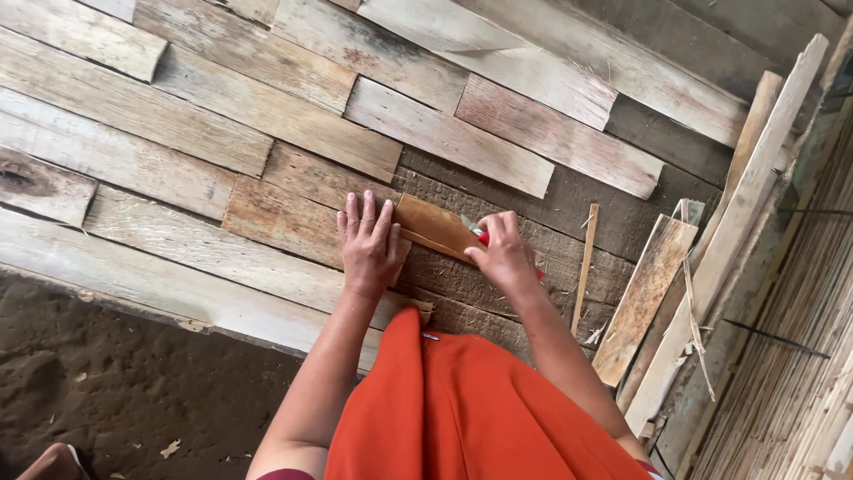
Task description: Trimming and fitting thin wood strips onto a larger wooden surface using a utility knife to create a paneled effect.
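A small brown strip (pixel 433 227) lies flat on the weathered plank surface (pixel 133 160), near the middle of the view, angled down toward the right. The left hand (pixel 369 244) lies on the surface at the strip's left end, fingers straight and close together, pressing down with nothing gripped. The right hand (pixel 504 252) is closed round a red-handled knife (pixel 478 233), whose blade rests on the strip's right end.

Progress, judged from how things lie: the cut looks only begun — the strip is still whole, with no severed piece beside it, so most of the work seems left. Whether the blade has bitten in cannot be told.

Surroundings: the planks are pale, stained, and laid in overlapping rows. A thin wooden sliver (pixel 585 267) lies just right of the knife hand, apart from it. Further right, a short board (pixel 644 298) and long slats (pixel 746 204) lean at the edge, with a stack of thin strips (pixel 791 373) beyond. An orange garment (pixel 471 409) covers the lap; dark earth (pixel 115 391) lies lower left.

Obstructions: none between hands and strip — the sliver sits near the knife's path.
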